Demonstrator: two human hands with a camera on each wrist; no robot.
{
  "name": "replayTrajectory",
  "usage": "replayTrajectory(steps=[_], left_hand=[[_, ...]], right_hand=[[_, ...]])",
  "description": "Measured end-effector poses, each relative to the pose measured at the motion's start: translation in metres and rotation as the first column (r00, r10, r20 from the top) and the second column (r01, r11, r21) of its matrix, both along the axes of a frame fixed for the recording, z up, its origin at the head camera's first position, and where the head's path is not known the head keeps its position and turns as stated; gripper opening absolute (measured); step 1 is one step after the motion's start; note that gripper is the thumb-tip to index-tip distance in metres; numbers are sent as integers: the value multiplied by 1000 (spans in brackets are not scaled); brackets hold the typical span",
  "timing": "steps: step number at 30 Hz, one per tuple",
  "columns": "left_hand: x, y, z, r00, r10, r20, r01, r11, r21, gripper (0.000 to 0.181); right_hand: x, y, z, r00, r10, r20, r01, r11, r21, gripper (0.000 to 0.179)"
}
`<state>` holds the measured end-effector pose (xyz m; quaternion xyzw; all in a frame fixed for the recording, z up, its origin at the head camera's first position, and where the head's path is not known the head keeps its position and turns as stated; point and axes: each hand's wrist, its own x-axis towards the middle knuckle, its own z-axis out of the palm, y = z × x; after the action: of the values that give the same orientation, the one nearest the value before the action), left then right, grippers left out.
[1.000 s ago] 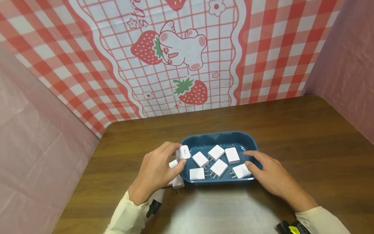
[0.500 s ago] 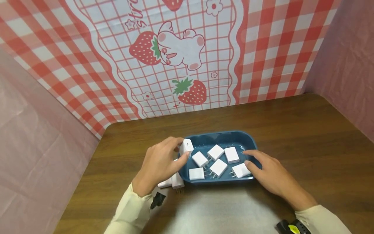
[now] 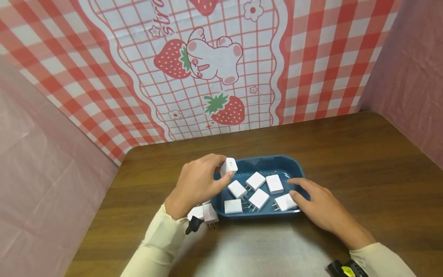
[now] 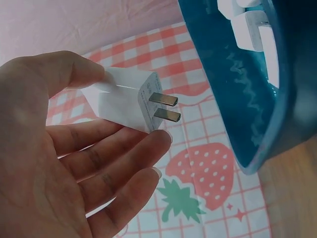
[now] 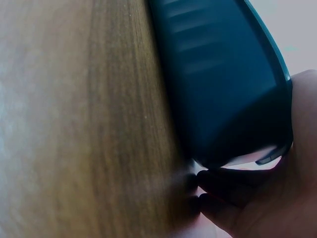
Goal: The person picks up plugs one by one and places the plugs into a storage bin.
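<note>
My left hand [image 3: 199,182] pinches a white USB charger plug [image 3: 229,166] between thumb and fingers, above the left end of a blue tray [image 3: 273,160]. In the left wrist view, two flat metal prongs [image 4: 166,107] stick out from the held charger plug [image 4: 121,96]. My right hand [image 3: 320,206] grips the right end of the tray, with thumb and forefinger over its rim. In the right wrist view, the other fingers [image 5: 223,196] lie outside, low against the tray's end. Several white charger plugs [image 3: 258,199] lie loose inside the tray.
More white charger plugs [image 3: 210,213] lie on the wooden table [image 3: 363,161] just left of the tray, partly hidden by my left hand and wrist. A red checked cloth [image 3: 221,77] hangs behind the table. Pink cloth [image 3: 41,154] hangs at the sides.
My left hand has moved right and away from me with the charger plug, from the tray's left edge to above its inside. The right hand and the tray have stayed in place.
</note>
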<state>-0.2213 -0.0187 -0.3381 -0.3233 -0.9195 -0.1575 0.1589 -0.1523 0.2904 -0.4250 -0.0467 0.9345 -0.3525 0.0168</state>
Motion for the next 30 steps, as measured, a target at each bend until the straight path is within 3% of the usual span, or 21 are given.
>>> replayTrajectory(steps=[10,15,22,30], left_hand=[[-14,25,5,999,-5,35,10,991,-130,29],[-24,36,5,995,-7,101,27,980,-199,31],[-36,50,-3,985,-2,170,45,966,-253,28],[-40,60,-12,987,40,156,20,931,-365,28]], right_hand=[[0,2,-2,1000,4,-10,-4,1000,-7,50],[0,1,-2,1000,4,-12,-4,1000,-7,50],[0,2,-2,1000,2,-7,-2,1000,-12,50],[-1,2,-3,1000,4,8,-3,1000,-20,49]])
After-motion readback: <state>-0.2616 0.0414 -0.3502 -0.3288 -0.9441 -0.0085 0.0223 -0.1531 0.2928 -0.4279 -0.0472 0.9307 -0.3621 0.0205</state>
